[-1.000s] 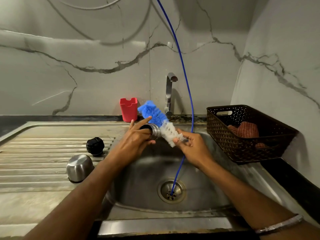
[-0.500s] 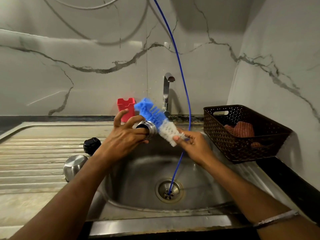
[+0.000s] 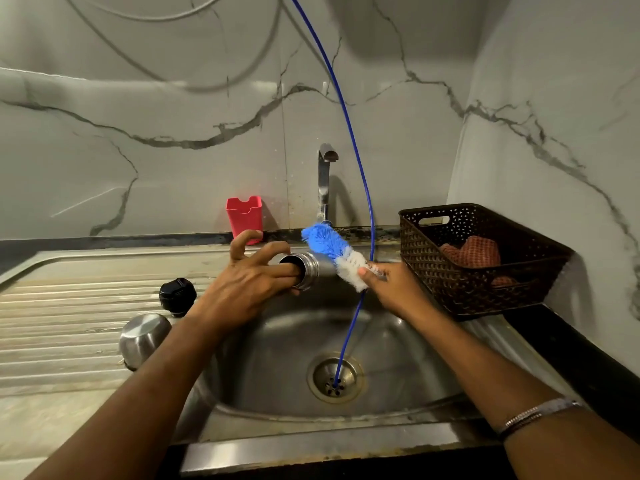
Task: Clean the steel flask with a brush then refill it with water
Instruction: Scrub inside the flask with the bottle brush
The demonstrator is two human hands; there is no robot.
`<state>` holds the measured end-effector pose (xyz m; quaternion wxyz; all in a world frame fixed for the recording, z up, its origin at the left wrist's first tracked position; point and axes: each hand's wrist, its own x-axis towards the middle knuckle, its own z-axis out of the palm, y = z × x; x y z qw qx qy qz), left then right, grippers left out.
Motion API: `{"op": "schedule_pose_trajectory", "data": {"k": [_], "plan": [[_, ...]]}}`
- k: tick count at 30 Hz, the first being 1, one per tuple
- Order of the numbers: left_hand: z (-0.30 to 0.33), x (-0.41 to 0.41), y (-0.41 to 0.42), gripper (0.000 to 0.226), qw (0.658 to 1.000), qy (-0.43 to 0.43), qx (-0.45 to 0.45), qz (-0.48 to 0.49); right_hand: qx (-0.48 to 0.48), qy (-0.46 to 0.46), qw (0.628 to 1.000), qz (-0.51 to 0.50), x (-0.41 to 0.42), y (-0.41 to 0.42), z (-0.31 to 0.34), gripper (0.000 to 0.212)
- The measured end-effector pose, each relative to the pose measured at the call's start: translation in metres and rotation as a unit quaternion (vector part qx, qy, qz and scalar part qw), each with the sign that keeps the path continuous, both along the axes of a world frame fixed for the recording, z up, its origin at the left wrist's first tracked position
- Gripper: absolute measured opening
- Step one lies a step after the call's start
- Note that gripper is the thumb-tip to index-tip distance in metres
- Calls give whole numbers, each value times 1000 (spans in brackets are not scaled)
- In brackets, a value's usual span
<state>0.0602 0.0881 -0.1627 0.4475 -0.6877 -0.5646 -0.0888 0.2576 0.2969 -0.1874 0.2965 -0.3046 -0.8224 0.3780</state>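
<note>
The flask lies sideways over the sink, its open mouth facing 9 o'clock. The left hand holds it at the mouth with one finger inside the opening, the other fingers curled and spread above the rim. At 3 o'clock of the flask, the right hand pinches the brush at the base of its white bristles; the blue tip points to 11 o'clock, below the tap. A black cap and a steel cup sit on the drainboard at 8 o'clock.
</note>
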Motion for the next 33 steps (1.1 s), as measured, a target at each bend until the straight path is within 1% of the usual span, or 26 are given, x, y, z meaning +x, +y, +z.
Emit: {"op": "schedule_pose_trajectory", "data": {"k": [1, 2, 3, 4, 5, 6, 7, 8, 9, 11, 13, 15, 17, 19, 20, 21, 23, 24, 25, 27, 28, 29, 30, 31, 32, 33], "plan": [[1, 1, 0, 24, 999, -33, 7, -9, 3, -3, 1000, -6, 0, -1, -1, 30], [1, 2, -1, 23, 996, -85, 16, -19, 0, -1, 1000, -9, -1, -3, -2, 31], [0, 4, 0, 22, 987, -155, 33, -29, -3, 3, 1000, -9, -1, -6, -1, 32], [-1, 7, 2, 21, 967, -246, 57, -36, -4, 5, 1000, -11, -3, -8, -1, 32], [-3, 12, 4, 18, 929, -357, 88, -38, 1, 7, 1000, -12, -5, -11, 0, 33], [-3, 20, 7, 12, 871, -474, 121, -37, 9, 9, 1000, -9, -7, -15, 1, 35], [-2, 26, 9, 7, 798, -584, 146, -36, 22, 9, 1000, 2, -9, -20, 2, 38], [-1, 31, 12, 10, 722, -670, 169, -33, 37, 8, 999, 22, -11, -28, 3, 43], [-1, 33, 15, 16, 659, -727, 192, -25, 51, 9, 997, 52, -13, -35, 4, 47], [-1, 33, 17, 23, 558, -801, 217, -9, 81, 19, 990, 113, -19, -48, 4, 51], [1, 35, 18, 25, 461, -855, 236, -16, 120, 28, 983, 137, -24, -55, 5, 53], [3, 35, 19, 24, 372, -890, 261, -35, 159, 30, 980, 115, -24, -53, 8, 54], [7, 35, 21, 23, 311, -903, 290, -56, 192, 38, 979, 48, -19, -43, 10, 52], [8, 31, 23, 20, 268, -908, 314, -68, 217, 51, 974, -41, -13, -30, 10, 51], [8, 30, 23, 18, 249, -912, 318, -71, 221, 57, 971, -66, -11, -26, 9, 51], [7, 29, 24, 17, 232, -917, 315, -74, 218, 62, 972, -64, -11, -25, 7, 51], [5, 30, 25, 17, 204, -930, 296, -81, 203, 68, 977, 10, -15, -35, 6, 54], [5, 32, 26, 19, 197, -936, 282, -80, 204, 56, 976, 58, -18, -43, 6, 56], [3, 33, 26, 20, 198, -940, 268, -74, 221, 33, 970, 96, -20, -52, 7, 58], [1, 35, 25, 20, 206, -944, 252, -54, 280, -11, 953, 118, -24, -65, 7, 60], [2, 35, 23, 21, 203, -946, 249, -52, 306, -11, 946, 108, -25, -67, 7, 60], [4, 35, 22, 24, 191, -949, 244, -57, 332, -4, 939, 92, -26, -67, 7, 60], [8, 35, 21, 30, 172, -954, 237, -64, 353, 10, 933, 73, -25, -66, 9, 61], [11, 34, 20, 33, 155, -959, 229, -66, 367, 35, 928, 52, -24, -65, 12, 61], [13, 34, 20, 34, 146, -962, 223, -64, 371, 69, 926, 27, -22, -63, 14, 60], [13, 31, 21, 36, 146, -963, 221, -57, 366, 108, 924, -2, -21, -60, 17, 58]]}}
